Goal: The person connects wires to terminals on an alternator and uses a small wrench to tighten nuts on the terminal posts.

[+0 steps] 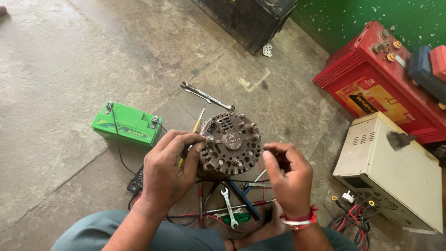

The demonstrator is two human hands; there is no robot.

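Sitting right between the two hands, the alternator (pixel 231 144) is held up over the floor (pixel 69 69) with its flat rear face turned to the camera, so its shaft axis runs away from view toward the tools below. Left hand (pixel 171 165) is the one touching it, fingers curled round the left rim with the thumb by a stud. Right hand (pixel 288 174) hangs just off the right edge, fingers pinched shut, maybe on some small thing I can't make out.

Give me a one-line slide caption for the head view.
Left hand steadies an alternator on a concrete floor; right hand pinches a thin wire beside it.
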